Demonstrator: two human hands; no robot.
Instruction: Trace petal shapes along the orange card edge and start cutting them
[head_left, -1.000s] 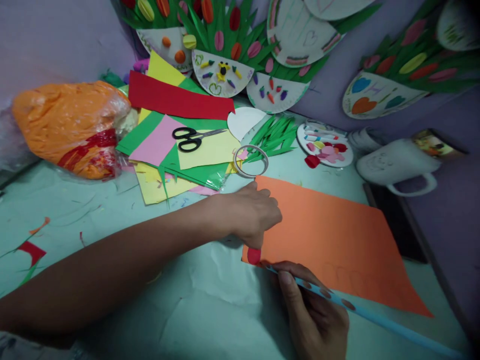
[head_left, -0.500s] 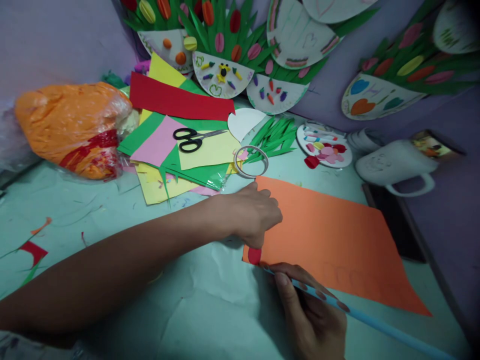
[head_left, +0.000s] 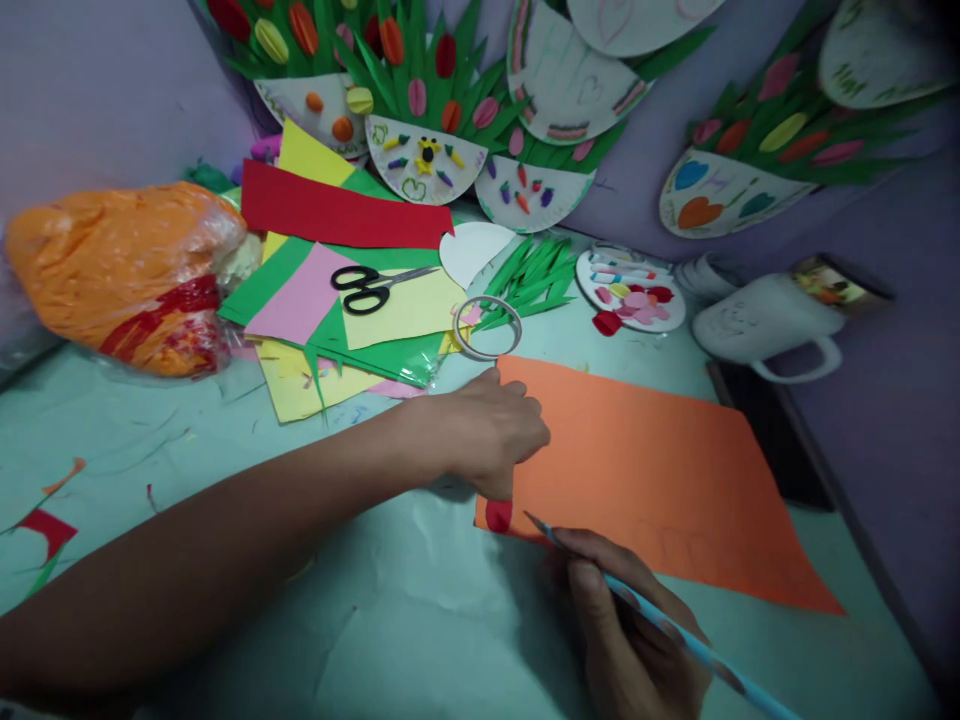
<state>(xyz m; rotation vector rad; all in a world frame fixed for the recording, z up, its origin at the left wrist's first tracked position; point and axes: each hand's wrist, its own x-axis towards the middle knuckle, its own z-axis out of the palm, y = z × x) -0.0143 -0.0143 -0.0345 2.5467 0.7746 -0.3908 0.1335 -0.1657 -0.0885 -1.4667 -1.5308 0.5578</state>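
My left hand [head_left: 491, 430] is closed, pressing a small red paper piece [head_left: 499, 516] onto the lower left corner of an orange sheet [head_left: 637, 460]. In my right hand [head_left: 637, 620] is a light blue pencil [head_left: 675, 632], gripped near its point. The pencil's tip is over the orange sheet, just right of the red piece. Faint curved pencil lines show near the sheet's lower edge.
Black scissors [head_left: 367, 290] lie on stacked coloured papers [head_left: 292, 295]. A tape ring [head_left: 487, 328], green paper strips [head_left: 532, 280] and a plate of cut pieces [head_left: 634, 290] sit beyond the sheet. Right are a white mug [head_left: 765, 325] and a dark flat object [head_left: 772, 440].
The pencil tip has moved right and slightly up, away from the red piece's edge. My left hand still holds the piece down. The whole view has shifted a little.
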